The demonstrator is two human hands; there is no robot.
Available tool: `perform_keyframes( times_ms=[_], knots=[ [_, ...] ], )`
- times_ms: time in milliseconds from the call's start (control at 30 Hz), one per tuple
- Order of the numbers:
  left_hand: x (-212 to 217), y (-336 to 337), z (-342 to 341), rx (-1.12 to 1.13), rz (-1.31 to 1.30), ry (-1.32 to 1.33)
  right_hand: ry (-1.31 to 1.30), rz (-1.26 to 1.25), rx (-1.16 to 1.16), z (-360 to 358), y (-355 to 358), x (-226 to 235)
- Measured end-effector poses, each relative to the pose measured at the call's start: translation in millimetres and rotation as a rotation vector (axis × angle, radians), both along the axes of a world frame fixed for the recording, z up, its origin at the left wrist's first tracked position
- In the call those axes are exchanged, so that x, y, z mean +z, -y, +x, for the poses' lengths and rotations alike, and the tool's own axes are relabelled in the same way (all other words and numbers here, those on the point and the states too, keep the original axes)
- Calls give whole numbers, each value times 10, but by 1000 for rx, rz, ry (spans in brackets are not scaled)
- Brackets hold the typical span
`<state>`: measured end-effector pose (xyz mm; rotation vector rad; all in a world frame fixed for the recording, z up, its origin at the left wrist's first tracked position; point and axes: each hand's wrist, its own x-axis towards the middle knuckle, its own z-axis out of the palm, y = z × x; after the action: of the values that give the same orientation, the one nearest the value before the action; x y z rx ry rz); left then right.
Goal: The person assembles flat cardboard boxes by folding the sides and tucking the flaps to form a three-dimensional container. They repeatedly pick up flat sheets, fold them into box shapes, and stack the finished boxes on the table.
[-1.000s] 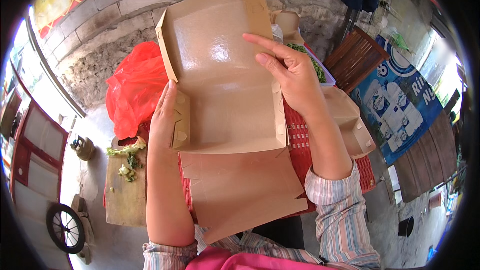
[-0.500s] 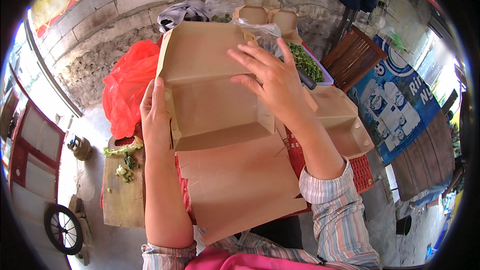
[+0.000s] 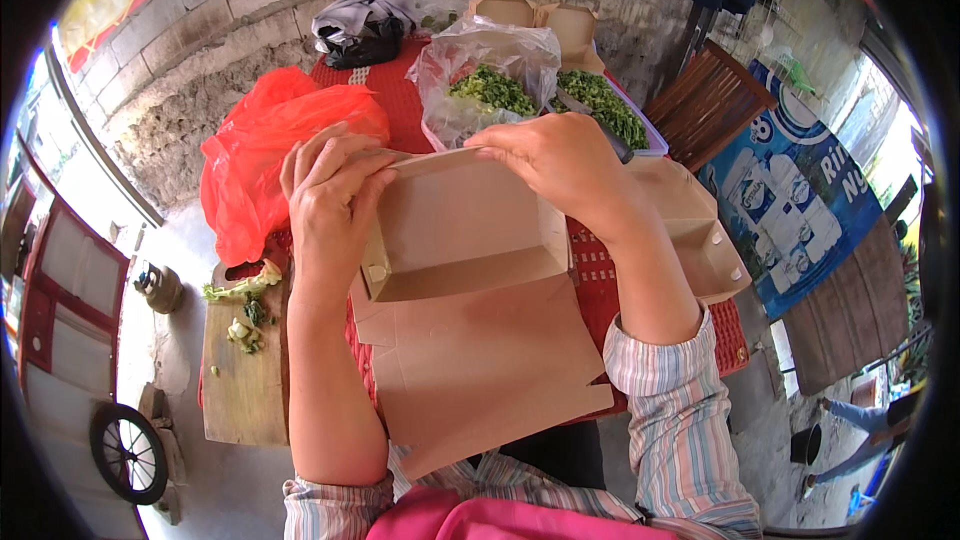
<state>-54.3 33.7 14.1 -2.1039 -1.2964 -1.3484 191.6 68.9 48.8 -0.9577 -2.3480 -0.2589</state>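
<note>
Your left hand (image 3: 335, 190), left of centre in the frame, is closed on the far left corner of the box (image 3: 465, 225), thumb and fingers together on the cardboard. Your right hand (image 3: 565, 165), a little right of centre, pinches the far edge of the same box between thumb and fingertips. The box sits mid-frame, open toward you, with its brown inside showing (how its lid lies beyond your fingers, you cannot tell from here). Its near wall stands just above the flat card (image 3: 480, 370), which fills the lower centre and runs down toward your lap.

Beneath is the red table (image 3: 375, 80). At the upper centre, a clear bag (image 3: 440, 70) holds chopped greens (image 3: 495, 88); right of it is a tray (image 3: 655, 138) of more greens, with a knife (image 3: 612, 143) on them. Two open boxes stand behind, at the top of the frame, and another box (image 3: 705, 260) lies open right of your right wrist.

Left of your left hand is a red bag (image 3: 260, 165); below it, at lower left, vegetable scraps (image 3: 245, 335) rest on a board (image 3: 245, 400).
</note>
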Motion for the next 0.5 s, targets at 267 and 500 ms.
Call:
perform_keyframes(
  times_ms=[267,500],
  knots=[
    [26,56,29,36,36,-80,-51,392,64,-208,157,-42],
    [58,118,52,47,82,-59,-48,244,50,-345,183,-97]
  ],
)
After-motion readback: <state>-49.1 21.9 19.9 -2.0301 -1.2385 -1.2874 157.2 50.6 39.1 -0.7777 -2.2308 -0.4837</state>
